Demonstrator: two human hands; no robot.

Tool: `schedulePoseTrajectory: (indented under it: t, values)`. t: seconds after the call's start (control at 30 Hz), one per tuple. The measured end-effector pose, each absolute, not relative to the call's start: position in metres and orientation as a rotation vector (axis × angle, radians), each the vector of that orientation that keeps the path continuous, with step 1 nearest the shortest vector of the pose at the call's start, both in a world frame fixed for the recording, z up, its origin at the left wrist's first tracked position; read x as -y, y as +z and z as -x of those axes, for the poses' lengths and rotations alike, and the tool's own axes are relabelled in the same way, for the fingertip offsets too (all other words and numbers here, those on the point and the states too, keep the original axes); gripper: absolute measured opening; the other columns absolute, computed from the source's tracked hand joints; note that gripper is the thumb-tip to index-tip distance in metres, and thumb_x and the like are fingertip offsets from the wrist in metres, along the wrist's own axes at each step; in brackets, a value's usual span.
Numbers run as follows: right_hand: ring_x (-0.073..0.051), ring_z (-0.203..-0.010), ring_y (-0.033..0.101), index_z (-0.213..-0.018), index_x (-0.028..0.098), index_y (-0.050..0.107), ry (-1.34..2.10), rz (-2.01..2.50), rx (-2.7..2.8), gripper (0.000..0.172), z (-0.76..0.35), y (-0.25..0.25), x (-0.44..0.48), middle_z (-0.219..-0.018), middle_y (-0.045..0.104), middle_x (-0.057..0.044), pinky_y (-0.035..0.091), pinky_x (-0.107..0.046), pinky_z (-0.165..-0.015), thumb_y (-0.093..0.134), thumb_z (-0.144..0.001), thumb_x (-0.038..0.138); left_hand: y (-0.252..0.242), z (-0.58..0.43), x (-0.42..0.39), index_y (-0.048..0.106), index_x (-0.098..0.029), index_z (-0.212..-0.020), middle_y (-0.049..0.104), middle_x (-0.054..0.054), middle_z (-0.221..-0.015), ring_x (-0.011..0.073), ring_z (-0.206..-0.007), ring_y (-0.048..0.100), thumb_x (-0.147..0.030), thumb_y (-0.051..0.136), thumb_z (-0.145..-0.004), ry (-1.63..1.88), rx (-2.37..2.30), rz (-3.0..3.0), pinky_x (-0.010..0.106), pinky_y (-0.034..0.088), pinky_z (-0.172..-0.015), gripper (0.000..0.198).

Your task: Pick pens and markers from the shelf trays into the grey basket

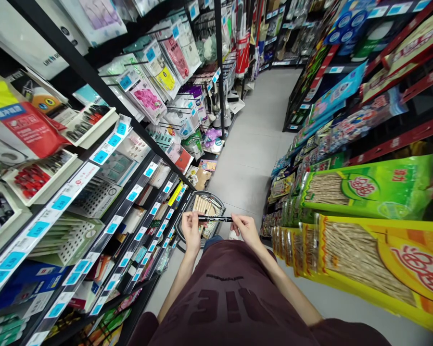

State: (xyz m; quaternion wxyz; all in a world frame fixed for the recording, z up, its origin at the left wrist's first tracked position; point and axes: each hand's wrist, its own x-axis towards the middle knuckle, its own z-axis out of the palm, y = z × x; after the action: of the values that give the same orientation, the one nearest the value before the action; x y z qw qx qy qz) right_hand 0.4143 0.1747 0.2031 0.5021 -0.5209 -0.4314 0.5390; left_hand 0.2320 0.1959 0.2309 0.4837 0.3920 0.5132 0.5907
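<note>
- grip: the left hand (191, 230) pinches one end of a black pen (215, 218) between thumb and fingers; the right hand (247, 230) is closed in like manner on the other end.
- position of the black pen: nearly level, crosswise in front of the torso, between the two hands; pale bands mark its dark barrel.
- below the hands: a basket (210, 193), partly hidden by the left hand, containing pale brown articles (204, 204) too small to identify.
- torso: a dark maroon shirt (231, 283) with lettering; the bare forearms (290, 286) extend forward.
- left side: a tiered shelf (80, 181) bearing blue labels (61, 202); its upper level carries a white tray (54, 182) of red, pen-like articles and, farther along, a second tray (99, 127) of dark and red ones.
- beyond these: hanging packets, one with a pink article (147, 98).
- right side: a green packet (368, 187) above a row of yellow packets (382, 259), stick-shaped contents visible in both kinds.
- centre: a grey floor (252, 139) between the displays.
</note>
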Motion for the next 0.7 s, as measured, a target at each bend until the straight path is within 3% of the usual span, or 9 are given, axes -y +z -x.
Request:
schedulePoseTrajectory:
  t: [0.1,0.27,0.5,0.7]
  values:
    - [-0.016,-0.047,0.053,-0.038,0.022,0.046,1.338,1.243,1.017,0.066,-0.4135,0.2042,-0.1747,-0.034,0.04,0.002,0.045,-0.029,-0.06,0.047,-0.092,0.061,0.2297,-0.232,-0.1965,0.045,-0.02,-0.087,0.067,0.002,-0.086,0.0099,-0.053,0.062,-0.042,0.062,-0.089,1.437,-1.233,-0.941,0.022,0.051,-0.048,0.028]
    - [-0.011,-0.036,0.037,-0.039,0.021,0.045,1.423,1.274,1.014,0.068,-0.4116,0.2018,-0.1749,-0.033,0.038,0.004,0.038,-0.028,-0.049,0.046,-0.09,0.066,0.2264,-0.2305,-0.1982,0.041,-0.022,-0.088,0.068,0.001,-0.086,0.0092,-0.049,0.061,-0.043,0.066,-0.086,1.422,-1.237,-0.923,0.023,0.052,-0.048,0.033]
    - [-0.017,-0.052,0.056,-0.049,0.021,0.053,1.42,1.192,1.066,0.062,-0.4128,0.1981,-0.1767,-0.043,0.051,0.0,0.044,-0.029,-0.061,0.043,-0.094,0.062,0.2263,-0.2309,-0.1985,0.04,-0.022,-0.09,0.069,0.0,-0.086,0.0094,-0.048,0.062,-0.042,0.069,-0.083,1.403,-1.263,-0.959,0.021,0.05,-0.044,0.035]
    - [-0.016,-0.055,0.056,-0.069,0.021,0.058,1.471,1.089,1.078,0.039,-0.4125,0.2033,-0.1756,-0.056,0.059,0.002,0.044,-0.028,-0.059,0.058,-0.089,0.054,0.2249,-0.2319,-0.1987,0.04,-0.022,-0.089,0.069,-0.001,-0.081,0.0102,-0.044,0.061,-0.042,0.069,-0.083,1.421,-1.285,-0.955,0.023,0.051,-0.042,0.036]
